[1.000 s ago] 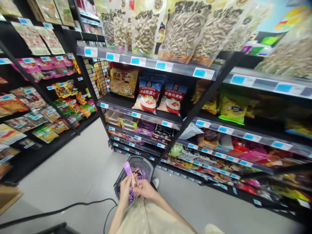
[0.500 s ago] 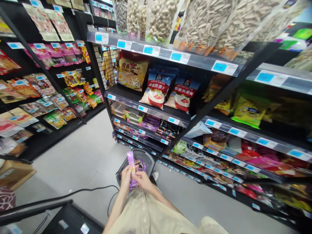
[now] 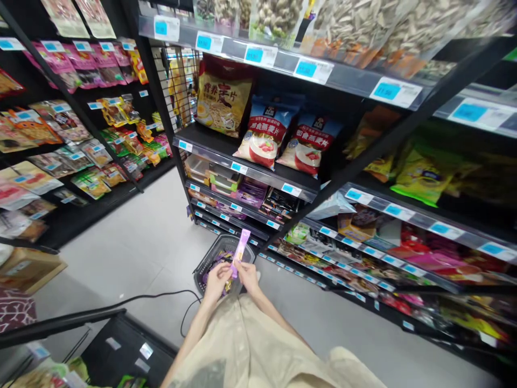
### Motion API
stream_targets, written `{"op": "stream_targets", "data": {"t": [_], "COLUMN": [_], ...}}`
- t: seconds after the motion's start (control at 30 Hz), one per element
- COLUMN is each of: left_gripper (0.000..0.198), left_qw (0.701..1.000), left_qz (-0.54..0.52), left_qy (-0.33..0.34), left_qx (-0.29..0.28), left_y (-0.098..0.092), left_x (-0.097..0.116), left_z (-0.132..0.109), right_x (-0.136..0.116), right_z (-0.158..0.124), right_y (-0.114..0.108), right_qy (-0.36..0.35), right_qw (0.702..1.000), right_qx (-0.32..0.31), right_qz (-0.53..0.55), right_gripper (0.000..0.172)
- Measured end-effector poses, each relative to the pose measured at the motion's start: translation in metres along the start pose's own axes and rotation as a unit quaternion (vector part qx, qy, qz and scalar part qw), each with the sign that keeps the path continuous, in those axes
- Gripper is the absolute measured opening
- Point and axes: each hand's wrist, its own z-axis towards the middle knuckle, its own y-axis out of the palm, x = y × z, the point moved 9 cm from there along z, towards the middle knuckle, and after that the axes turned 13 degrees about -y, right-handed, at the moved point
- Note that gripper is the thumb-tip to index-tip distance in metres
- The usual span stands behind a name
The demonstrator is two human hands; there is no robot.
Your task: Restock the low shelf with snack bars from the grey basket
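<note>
A slim purple stick packet [image 3: 241, 248] points upward and leans slightly right, pinched near its lower end by my right hand [image 3: 247, 274]. My left hand [image 3: 218, 277] is beside it with curled fingers, their tips close to the packet's lower edge. What those left fingers grip, if anything, I cannot make out. Beneath both hands a dark grey shopping basket [image 3: 205, 253] rests on the floor. Inside it lie several purple and gold packets [image 3: 226, 257], partly covered by my hands.
Ahead, a black shelf unit holds oatmeal bags [image 3: 264, 132] and, lower, purple packets [image 3: 252, 192]. Snack bags hang on a rack [image 3: 86, 70] at left. A black cable [image 3: 149, 295] crosses the floor near a cardboard box [image 3: 30, 269]. A black stand [image 3: 121, 339] is at lower left.
The stick packet has shifted right and changed its lean from left to right. It was in my left hand's fingers; now my right hand pinches it. The view has tilted down slightly.
</note>
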Motion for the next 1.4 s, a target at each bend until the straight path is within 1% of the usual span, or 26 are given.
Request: {"op": "stream_targets", "data": {"t": [0.1, 0.2, 0.3, 0.4, 0.5, 0.57, 0.67, 0.73, 0.8, 0.83, 0.93, 1.0, 1.07, 1.17, 1.27, 1.33, 1.4], "left_gripper": [0.049, 0.041, 0.025, 0.015, 0.018, 0.022, 0.03, 0.034, 0.033, 0.032, 0.034, 0.037, 0.037, 0.033, 0.031, 0.031, 0.033], "left_qw": [1.0, 1.0, 0.998, 0.993, 0.987, 0.982, 0.97, 0.961, 0.958, 0.96, 0.969, 0.961, 0.947, 0.921, 0.904, 0.902, 0.905], "left_qz": [0.014, 0.007, 0.001, 0.034, 0.08, 0.105, 0.148, 0.175, 0.197, 0.208, 0.237, 0.262, 0.296, 0.356, 0.391, 0.396, 0.394], "left_qy": [0.013, 0.005, 0.006, 0.039, 0.062, 0.073, 0.099, 0.126, 0.141, 0.133, 0.07, 0.041, 0.039, 0.051, 0.071, 0.076, 0.07], "left_qx": [0.006, 0.015, 0.058, 0.104, 0.125, 0.141, 0.168, 0.175, 0.157, 0.13, 0.001, -0.074, -0.119, -0.15, -0.155, -0.153, -0.145], "left_y": [0.0, 0.0, -0.007, -0.015, -0.02, -0.024, -0.03, -0.032, -0.029, -0.026, -0.005, 0.01, 0.023, 0.039, 0.049, 0.053, 0.054], "left_x": [0.005, 0.006, 0.006, 0.008, 0.007, 0.005, 0.005, 0.008, 0.009, 0.007, -0.012, -0.025, -0.035, -0.043, -0.042, -0.039, -0.037], "left_z": [-0.002, -0.005, -0.006, -0.006, -0.005, -0.004, -0.008, -0.015, -0.024, -0.028, -0.04, -0.051, -0.059, -0.061, -0.058, -0.056, -0.055], "right_x": [0.003, 0.001, -0.001, 0.01, 0.03, 0.042, 0.052, 0.052, 0.048, 0.045, 0.039, 0.04, 0.049, 0.07, 0.088, 0.092, 0.087], "right_z": [0.002, 0.009, 0.016, 0.016, 0.007, 0.0, 0.001, 0.012, 0.03, 0.04, 0.072, 0.087, 0.092, 0.088, 0.086, 0.096, 0.117], "right_y": [-0.001, -0.007, -0.013, -0.013, -0.006, -0.005, -0.018, -0.031, -0.046, -0.053, -0.068, -0.07, -0.064, -0.045, -0.024, -0.016, -0.012], "right_qy": [0.007, 0.003, 0.002, 0.043, 0.102, 0.126, 0.127, 0.116, 0.103, 0.098, 0.089, 0.092, 0.107, 0.149, 0.19, 0.2, 0.196], "right_qw": [1.0, 0.999, 0.998, 0.997, 0.988, 0.979, 0.971, 0.968, 0.964, 0.961, 0.951, 0.945, 0.939, 0.93, 0.921, 0.916, 0.914], "right_qx": [0.003, 0.023, 0.032, 0.03, 0.016, 0.033, 0.082, 0.11, 0.135, 0.145, 0.17, 0.181, 0.187, 0.184, 0.17, 0.162, 0.156], "right_qz": [0.018, 0.037, 0.045, 0.054, 0.111, 0.159, 0.186, 0.193, 0.207, 0.215, 0.241, 0.255, 0.266, 0.28, 0.296, 0.308, 0.32], "right_gripper": [0.068, 0.064, 0.057, 0.054, 0.051, 0.049, 0.049, 0.047, 0.043, 0.039, 0.027, 0.022, 0.02, 0.015, 0.011, 0.007, 0.005]}}
